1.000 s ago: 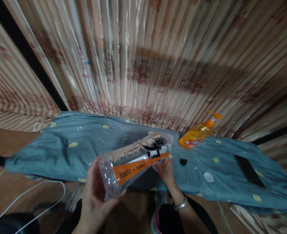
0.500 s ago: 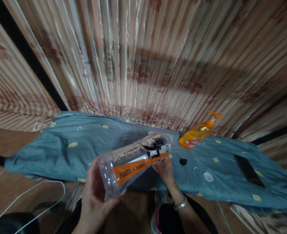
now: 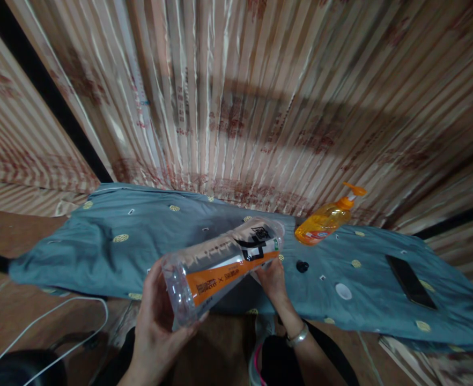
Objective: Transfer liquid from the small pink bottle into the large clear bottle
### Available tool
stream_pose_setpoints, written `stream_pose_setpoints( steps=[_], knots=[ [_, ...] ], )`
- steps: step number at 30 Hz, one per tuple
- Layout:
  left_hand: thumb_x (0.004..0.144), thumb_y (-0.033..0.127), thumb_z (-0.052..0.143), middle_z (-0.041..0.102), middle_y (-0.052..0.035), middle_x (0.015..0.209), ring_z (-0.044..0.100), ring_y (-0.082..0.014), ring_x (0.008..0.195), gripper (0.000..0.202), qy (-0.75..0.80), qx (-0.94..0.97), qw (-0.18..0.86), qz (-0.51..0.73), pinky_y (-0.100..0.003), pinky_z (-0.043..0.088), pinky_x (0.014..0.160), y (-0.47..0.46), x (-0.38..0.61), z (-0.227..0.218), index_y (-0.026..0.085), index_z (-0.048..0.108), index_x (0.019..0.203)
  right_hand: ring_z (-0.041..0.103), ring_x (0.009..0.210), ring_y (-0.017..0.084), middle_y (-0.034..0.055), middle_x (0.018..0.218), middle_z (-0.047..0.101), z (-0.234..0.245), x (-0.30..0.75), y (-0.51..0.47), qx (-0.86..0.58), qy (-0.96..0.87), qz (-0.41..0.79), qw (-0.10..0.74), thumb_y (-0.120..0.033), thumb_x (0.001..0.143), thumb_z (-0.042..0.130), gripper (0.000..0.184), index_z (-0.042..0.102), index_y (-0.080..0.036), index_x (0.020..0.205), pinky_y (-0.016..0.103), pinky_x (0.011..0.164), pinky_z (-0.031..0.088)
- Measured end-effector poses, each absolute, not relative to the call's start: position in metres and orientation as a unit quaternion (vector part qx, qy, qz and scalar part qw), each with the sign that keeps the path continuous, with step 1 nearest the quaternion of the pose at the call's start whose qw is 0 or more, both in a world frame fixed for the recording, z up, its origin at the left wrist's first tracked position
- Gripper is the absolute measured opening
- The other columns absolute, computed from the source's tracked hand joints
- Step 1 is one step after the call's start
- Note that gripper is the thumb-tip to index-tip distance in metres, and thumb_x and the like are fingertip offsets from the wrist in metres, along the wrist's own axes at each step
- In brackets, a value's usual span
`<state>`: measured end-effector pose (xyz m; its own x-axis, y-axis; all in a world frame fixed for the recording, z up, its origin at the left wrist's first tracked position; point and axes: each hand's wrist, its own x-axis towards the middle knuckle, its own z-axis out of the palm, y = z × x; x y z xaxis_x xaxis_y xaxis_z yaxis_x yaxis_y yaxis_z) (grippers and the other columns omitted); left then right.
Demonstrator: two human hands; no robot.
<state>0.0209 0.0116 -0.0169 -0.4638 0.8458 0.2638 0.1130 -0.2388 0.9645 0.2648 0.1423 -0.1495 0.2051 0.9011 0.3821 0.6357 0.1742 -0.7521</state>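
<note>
A large clear plastic bottle (image 3: 224,268) with an orange, black and white label lies tilted between my hands, its near end low on the left. My left hand (image 3: 160,316) is wrapped round that near end, thumb below and fingers behind. At the far end, my right hand (image 3: 271,276) grips the underside of the bottle; most of its fingers are hidden behind it. Just right of the bottle stands a pump bottle (image 3: 323,222) of yellow-orange liquid with an orange pump head. A small black object (image 3: 302,266) and a white round disc (image 3: 343,291) lie on the cloth.
A blue-green patterned cloth (image 3: 111,257) covers the long surface before me. On its right lies a black phone (image 3: 410,281). Striped curtains (image 3: 236,107) hang behind, with a black pole (image 3: 47,91) at the left. A white cable (image 3: 65,303) loops at lower left.
</note>
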Motion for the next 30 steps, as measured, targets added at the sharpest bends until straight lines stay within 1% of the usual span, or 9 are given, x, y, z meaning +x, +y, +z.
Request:
stream_pose_setpoints(
  steps=[3,7,9,15,18,21,24,27,30],
  knots=[
    [0.051,0.026,0.095,0.066,-0.0124,0.135,0.066,-0.0353,0.123,0.096,0.557,0.404,0.288,0.666,-0.042,0.061,0.094,0.012,0.024,-0.015,0.024,0.057,0.138,0.068,0.099,0.037,0.0139,0.097,0.073,-0.149,0.265,0.142,-0.629,-0.612,0.15,0.454,-0.036,0.078,0.069,0.03,0.058,-0.023,0.102,0.062,0.092,0.054],
    [0.042,0.021,0.097,0.065,-0.0134,0.135,0.065,-0.0382,0.123,0.103,0.558,0.409,0.304,0.655,-0.044,0.061,0.093,0.012,0.019,-0.019,0.023,0.057,0.137,0.068,0.095,0.037,0.0117,0.091,0.073,-0.15,0.266,0.144,-0.633,-0.615,0.144,0.449,-0.039,0.077,0.072,0.029,0.058,-0.023,0.097,0.062,0.091,0.054],
    [0.044,0.021,0.097,0.065,-0.014,0.135,0.066,-0.0384,0.122,0.102,0.562,0.412,0.299,0.652,-0.045,0.062,0.092,0.012,0.016,-0.021,0.023,0.056,0.137,0.068,0.095,0.036,0.0109,0.091,0.072,-0.151,0.267,0.144,-0.632,-0.616,0.141,0.449,-0.038,0.076,0.072,0.03,0.057,-0.024,0.097,0.062,0.091,0.054],
    [0.046,0.017,0.096,0.066,-0.0125,0.133,0.068,-0.0345,0.119,0.1,0.539,0.428,0.303,0.66,-0.039,0.063,0.088,0.012,0.018,-0.021,0.024,0.056,0.138,0.068,0.094,0.035,0.0114,0.092,0.071,-0.147,0.266,0.144,-0.649,-0.603,0.162,0.434,-0.029,0.073,0.074,0.032,0.056,-0.023,0.099,0.059,0.09,0.054],
    [0.048,0.018,0.095,0.067,-0.0117,0.133,0.068,-0.0328,0.119,0.099,0.527,0.427,0.3,0.671,-0.037,0.063,0.088,0.013,0.02,-0.02,0.024,0.054,0.138,0.067,0.096,0.035,0.0121,0.095,0.072,-0.143,0.264,0.144,-0.654,-0.599,0.164,0.432,-0.027,0.073,0.074,0.033,0.056,-0.023,0.1,0.058,0.091,0.053],
    [0.048,0.016,0.096,0.067,-0.012,0.133,0.069,-0.0317,0.118,0.102,0.526,0.435,0.301,0.666,-0.035,0.063,0.086,0.013,0.019,-0.021,0.024,0.052,0.14,0.067,0.095,0.035,0.01,0.094,0.071,-0.141,0.263,0.144,-0.651,-0.6,0.161,0.435,-0.03,0.074,0.073,0.031,0.056,-0.024,0.099,0.059,0.09,0.053],
    [0.047,0.018,0.096,0.067,-0.0131,0.134,0.069,-0.0331,0.118,0.103,0.534,0.43,0.309,0.659,-0.037,0.064,0.086,0.014,0.018,-0.018,0.023,0.052,0.139,0.066,0.092,0.033,0.008,0.09,0.071,-0.141,0.264,0.143,-0.645,-0.608,0.148,0.438,-0.035,0.077,0.071,0.027,0.054,-0.026,0.095,0.058,0.087,0.054],
    [0.046,0.023,0.097,0.067,-0.0142,0.132,0.07,-0.0338,0.115,0.1,0.524,0.417,0.309,0.676,-0.039,0.064,0.085,0.015,0.023,-0.014,0.022,0.052,0.136,0.066,0.092,0.033,0.0093,0.09,0.07,-0.141,0.266,0.143,-0.636,-0.621,0.137,0.438,-0.04,0.079,0.069,0.026,0.053,-0.026,0.095,0.057,0.088,0.053],
    [0.048,0.025,0.096,0.066,-0.0147,0.134,0.07,-0.0326,0.116,0.096,0.505,0.412,0.302,0.696,-0.037,0.064,0.084,0.016,0.027,-0.012,0.022,0.052,0.134,0.066,0.091,0.033,0.0103,0.091,0.07,-0.142,0.268,0.143,-0.631,-0.626,0.135,0.438,-0.046,0.08,0.067,0.029,0.052,-0.026,0.094,0.056,0.087,0.053]
  ],
)
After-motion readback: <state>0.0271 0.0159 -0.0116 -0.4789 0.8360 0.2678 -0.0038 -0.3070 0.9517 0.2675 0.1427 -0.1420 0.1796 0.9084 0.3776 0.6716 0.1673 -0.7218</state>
